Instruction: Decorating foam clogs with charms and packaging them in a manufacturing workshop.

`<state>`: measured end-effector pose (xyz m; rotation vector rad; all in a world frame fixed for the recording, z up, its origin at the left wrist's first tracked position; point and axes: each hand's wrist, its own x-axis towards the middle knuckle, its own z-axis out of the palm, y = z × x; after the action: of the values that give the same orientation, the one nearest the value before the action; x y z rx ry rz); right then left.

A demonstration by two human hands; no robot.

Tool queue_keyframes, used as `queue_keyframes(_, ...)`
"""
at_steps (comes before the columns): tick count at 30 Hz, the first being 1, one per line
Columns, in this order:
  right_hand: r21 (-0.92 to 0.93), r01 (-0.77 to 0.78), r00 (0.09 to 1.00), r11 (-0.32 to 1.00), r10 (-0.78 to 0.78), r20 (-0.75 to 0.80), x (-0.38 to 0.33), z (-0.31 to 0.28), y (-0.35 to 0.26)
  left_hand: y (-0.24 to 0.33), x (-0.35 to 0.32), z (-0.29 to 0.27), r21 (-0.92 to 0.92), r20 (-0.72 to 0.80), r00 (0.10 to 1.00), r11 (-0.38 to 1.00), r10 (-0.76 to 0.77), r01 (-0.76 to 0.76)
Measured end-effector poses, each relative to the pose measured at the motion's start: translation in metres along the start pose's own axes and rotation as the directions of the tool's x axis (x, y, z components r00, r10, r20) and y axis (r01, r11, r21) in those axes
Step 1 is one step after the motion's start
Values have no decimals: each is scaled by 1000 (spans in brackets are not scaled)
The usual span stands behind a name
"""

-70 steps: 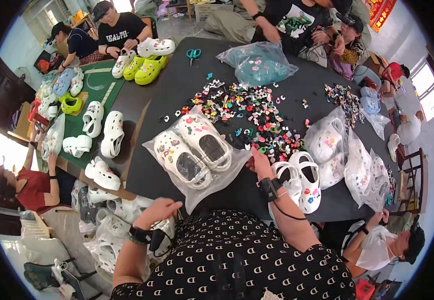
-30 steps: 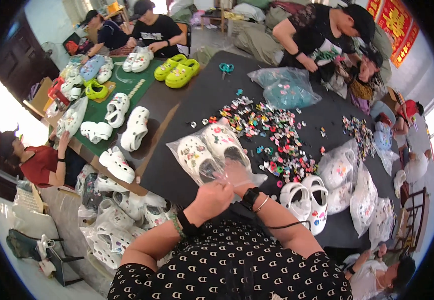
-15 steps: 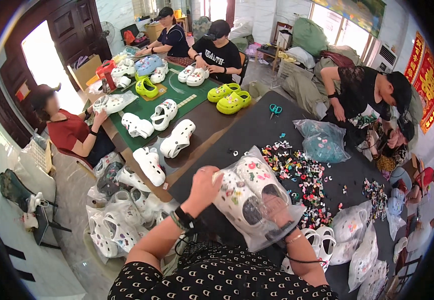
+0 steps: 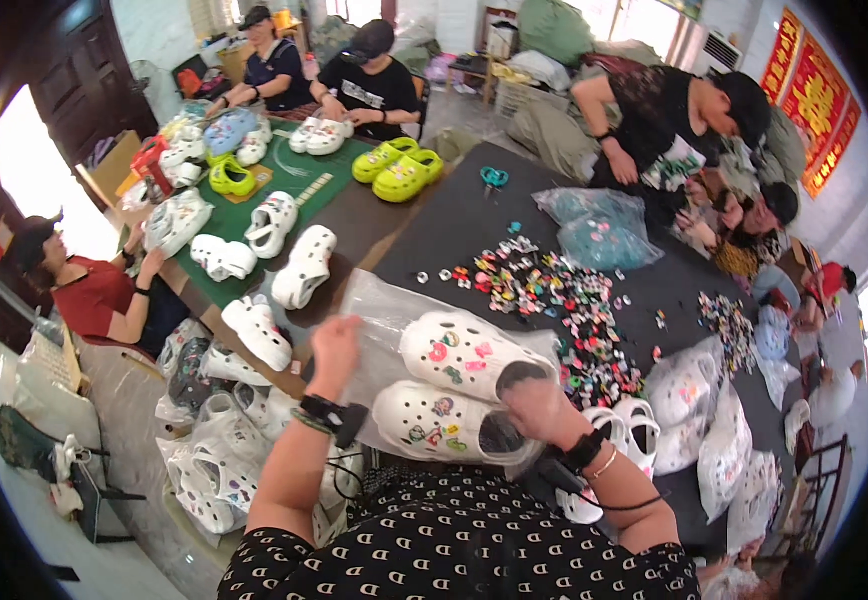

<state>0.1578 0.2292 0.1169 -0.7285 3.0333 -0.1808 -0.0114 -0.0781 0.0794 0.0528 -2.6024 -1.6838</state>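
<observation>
A pair of white clogs with colourful charms lies tilted inside a clear plastic bag in front of my body. My left hand is at the bag's left edge, its fingers curled in and slightly blurred, seemingly pinching the plastic. On the right, my right hand grips the heel end of the clogs, beside their dark insoles. Part of its fingers is smeared by motion. Just beyond the bag, a heap of small multicoloured shoe charms is spread over the black tabletop.
Bagged white clogs fill a bin at my left. More bagged clogs lie on the right. Loose white clogs and lime clogs stand across the table. Teal scissors and bagged teal clogs lie farther off. Several co-workers sit around.
The bag has turned from upright to nearly sideways, its toe end now pointing left. My left hand has moved left and a little up; my right hand has shifted slightly left. The view has swung right.
</observation>
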Motion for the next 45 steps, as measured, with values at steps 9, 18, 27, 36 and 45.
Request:
queue_keyframes(9, 81, -209, 978, 975, 208, 15, -31, 3, 13, -113, 48, -222, -180, -604, 796, 980, -41, -86)
queue_keyframes(18, 289, -631, 755, 719, 655, 18, 27, 52, 10, 34, -18, -198, -426, -710, 704, 812, -26, -400)
queue_keyframes(27, 187, -432, 902, 882, 423, 87, 36, 32, -13, 102, -60, -148, -427, -625, 772, 777, 117, -463)
queue_keyframes(36, 348, -206, 958, 915, 261, -119, 34, -74, -63, 142, -122, -94, -780, -268, 957, 557, 115, -285)
queue_keyframes(45, 511, 162, 767, 844, 218, -604, 37, -77, -51, 77, -103, -52, -883, 110, 932, 464, 346, -68)
